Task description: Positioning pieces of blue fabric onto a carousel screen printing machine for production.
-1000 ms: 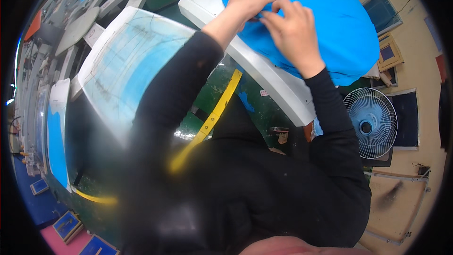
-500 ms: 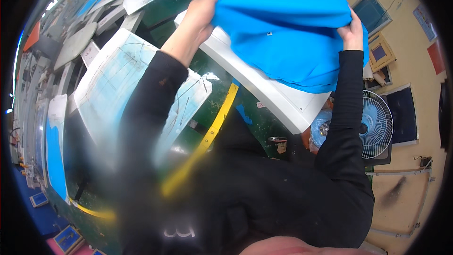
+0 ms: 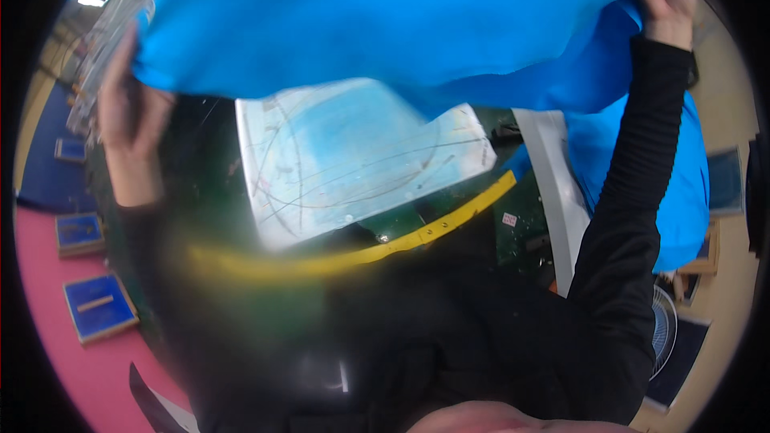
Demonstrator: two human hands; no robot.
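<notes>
A wide piece of bright blue fabric [image 3: 385,16] hangs stretched between my two hands. My left hand [image 3: 132,112] grips its left edge; motion blurs the fingers somewhat. At the upper right, my right hand [image 3: 670,0] is closed on the other corner. Below the fabric lies a flat white board [image 3: 277,192] with a pale blue stain and dark scribbled lines, its far part hidden by the cloth. More blue fabric [image 3: 682,192] rests on a white surface [image 3: 549,160] to the right, beyond my right forearm.
A curved yellow strip [image 3: 433,232] runs between me and the board. At the left, blue framed panels [image 3: 100,306] stand by a pink area [image 3: 48,273]. A fan [image 3: 662,329] shows at the lower right, partly behind my arm. The floor [image 3: 521,244] is green.
The blue fabric has come off the white surface on the right and moved left over the stained board. My hands have spread farther apart, and the view has turned left.
</notes>
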